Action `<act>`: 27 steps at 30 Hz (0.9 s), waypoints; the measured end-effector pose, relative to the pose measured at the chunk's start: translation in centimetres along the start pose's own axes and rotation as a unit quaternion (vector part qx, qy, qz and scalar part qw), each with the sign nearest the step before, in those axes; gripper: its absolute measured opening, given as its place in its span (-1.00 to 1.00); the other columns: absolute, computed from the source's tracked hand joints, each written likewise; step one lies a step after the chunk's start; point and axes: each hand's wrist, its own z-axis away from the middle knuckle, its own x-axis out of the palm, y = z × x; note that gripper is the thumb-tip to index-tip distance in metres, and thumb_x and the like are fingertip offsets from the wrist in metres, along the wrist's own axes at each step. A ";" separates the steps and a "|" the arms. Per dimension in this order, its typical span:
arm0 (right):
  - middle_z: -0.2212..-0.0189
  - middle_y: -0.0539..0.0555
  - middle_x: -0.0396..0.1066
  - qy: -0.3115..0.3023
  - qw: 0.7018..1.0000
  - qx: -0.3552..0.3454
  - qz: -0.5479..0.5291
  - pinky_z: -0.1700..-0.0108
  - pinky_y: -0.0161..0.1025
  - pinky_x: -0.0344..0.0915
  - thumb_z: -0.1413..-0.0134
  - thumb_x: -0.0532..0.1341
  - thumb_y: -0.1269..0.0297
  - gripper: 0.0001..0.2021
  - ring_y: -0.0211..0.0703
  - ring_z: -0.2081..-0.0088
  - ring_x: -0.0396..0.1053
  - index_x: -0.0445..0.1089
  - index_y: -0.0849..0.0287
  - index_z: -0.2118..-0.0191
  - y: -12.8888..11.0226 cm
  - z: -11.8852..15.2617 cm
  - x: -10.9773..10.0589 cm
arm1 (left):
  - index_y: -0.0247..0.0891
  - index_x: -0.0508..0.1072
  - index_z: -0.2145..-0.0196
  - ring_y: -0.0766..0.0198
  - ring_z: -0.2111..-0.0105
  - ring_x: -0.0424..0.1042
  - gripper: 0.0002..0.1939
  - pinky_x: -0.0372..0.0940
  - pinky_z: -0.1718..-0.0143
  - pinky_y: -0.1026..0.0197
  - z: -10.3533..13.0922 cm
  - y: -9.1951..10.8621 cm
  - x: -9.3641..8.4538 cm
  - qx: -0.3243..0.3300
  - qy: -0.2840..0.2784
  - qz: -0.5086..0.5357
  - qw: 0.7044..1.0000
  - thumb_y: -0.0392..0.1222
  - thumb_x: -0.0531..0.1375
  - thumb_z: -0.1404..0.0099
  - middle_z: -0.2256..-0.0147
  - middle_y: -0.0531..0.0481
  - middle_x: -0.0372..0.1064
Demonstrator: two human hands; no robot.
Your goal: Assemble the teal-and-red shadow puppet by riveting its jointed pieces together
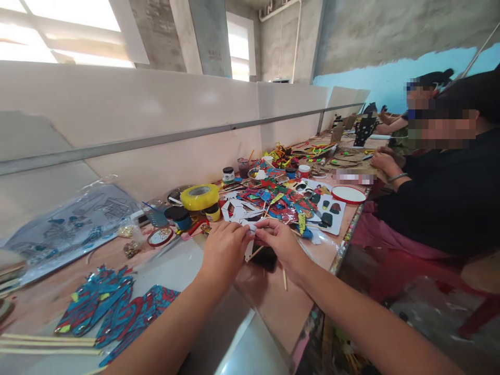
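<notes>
Out in front of me over the table, my left hand (pixel 228 246) and my right hand (pixel 282 244) meet with their fingertips pinched together. Between them is a small white piece (pixel 252 227) that looks like paper; the fingers cover most of it. A thin wooden stick (pixel 285 279) sticks out below my right hand. Beneath the hands lies a dark flat object (pixel 266 259), partly hidden. White cut-out pieces (pixel 240 207) and a pile of painted blue and red pieces (pixel 275 200) lie just beyond.
Painted pieces with sticks (pixel 97 299) lie at the left. Behind my hands are a yellow tape roll (pixel 200 197), paint jars (pixel 179 219) and a red-rimmed lid (pixel 349 195). A printed sheet (pixel 78 229) leans left. A person in black (pixel 441 198) sits at the right.
</notes>
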 end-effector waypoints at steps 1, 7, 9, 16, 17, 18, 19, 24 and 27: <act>0.53 -0.07 0.49 -0.001 1.000 -0.001 -0.003 0.21 -0.19 0.48 0.27 0.46 0.19 -0.74 -0.22 0.44 0.49 0.47 0.11 0.38 0.0 0.0 0.0 | -0.22 0.53 0.17 0.13 0.24 0.44 -0.81 0.25 0.18 0.10 0.0 0.0 0.0 -0.002 0.000 0.000 1.000 -0.15 0.15 -0.36 0.28 -0.08 0.51; 0.51 -0.08 0.49 -0.012 1.000 0.008 -0.018 0.26 -0.23 0.48 0.26 0.46 0.19 -0.73 -0.25 0.46 0.48 0.45 0.13 0.39 0.0 0.0 -0.1 | -0.19 0.54 0.17 0.11 0.23 0.43 -0.78 0.20 0.18 0.07 -0.1 0.2 -0.5 -0.018 -0.006 0.000 1.000 -0.13 0.11 -0.38 0.26 -0.07 0.52; 0.50 -0.08 0.49 -0.015 0.999 0.017 -0.023 0.27 -0.23 0.48 0.28 0.46 0.18 -0.71 -0.26 0.47 0.48 0.44 0.14 0.39 0.0 -0.1 -0.2 | -0.19 0.54 0.18 0.11 0.24 0.42 -0.78 0.19 0.20 0.07 -0.2 0.3 -0.7 -0.019 -0.014 0.001 1.000 -0.14 0.10 -0.38 0.28 -0.06 0.52; 0.51 -0.07 0.50 -0.027 0.999 0.022 -0.001 0.27 -0.24 0.47 0.23 0.44 0.15 -0.69 -0.26 0.48 0.49 0.42 0.16 0.35 0.3 -0.1 -0.3 | -0.14 0.56 0.21 0.14 0.26 0.40 -0.83 0.17 0.24 0.11 -0.3 0.0 -0.7 -0.024 -0.031 0.024 0.999 -0.16 0.15 -0.36 0.32 -0.01 0.51; 0.52 -0.07 0.50 -0.025 1.000 0.015 0.008 0.28 -0.25 0.46 0.22 0.44 0.16 -0.69 -0.26 0.48 0.48 0.42 0.16 0.33 0.4 -0.2 -0.4 | -0.13 0.56 0.22 0.15 0.26 0.40 -0.84 0.17 0.24 0.12 -0.3 0.0 -0.7 -0.026 -0.032 0.029 0.999 -0.15 0.16 -0.35 0.32 0.00 0.51; 0.53 -0.07 0.50 -0.023 1.000 0.008 0.016 0.28 -0.27 0.46 0.21 0.44 0.17 -0.70 -0.26 0.48 0.48 0.42 0.16 0.32 0.4 -0.2 -0.4 | -0.13 0.56 0.21 0.16 0.26 0.40 -0.85 0.18 0.23 0.13 -0.2 0.0 -0.6 -0.027 -0.032 0.033 0.999 -0.14 0.18 -0.33 0.31 0.01 0.51; 0.52 -0.06 0.51 -0.021 0.999 0.002 0.025 0.29 -0.28 0.45 0.19 0.43 0.18 -0.70 -0.26 0.47 0.49 0.42 0.16 0.31 0.5 -0.2 -0.5 | -0.13 0.56 0.21 0.17 0.25 0.40 -0.85 0.19 0.22 0.14 -0.2 0.1 -0.5 -0.030 -0.031 0.036 0.998 -0.12 0.20 -0.32 0.30 0.01 0.51; 0.49 -0.04 0.52 -0.012 0.999 -0.015 0.048 0.28 -0.32 0.43 0.18 0.43 0.18 -0.72 -0.26 0.42 0.50 0.44 0.17 0.32 0.5 -0.3 -0.7 | -0.13 0.56 0.23 0.16 0.24 0.42 -0.85 0.18 0.19 0.12 -0.2 0.4 -0.5 -0.036 -0.023 0.037 0.998 -0.10 0.22 -0.31 0.31 0.02 0.51; 0.50 -0.04 0.52 -0.006 0.999 -0.017 0.051 0.28 -0.28 0.45 0.21 0.44 0.15 -0.69 -0.24 0.42 0.49 0.44 0.17 0.33 0.4 -0.3 -0.6 | -0.14 0.56 0.24 0.15 0.25 0.43 -0.86 0.16 0.20 0.11 -0.3 0.6 -0.6 -0.029 -0.019 0.030 0.999 -0.12 0.21 -0.31 0.32 0.01 0.51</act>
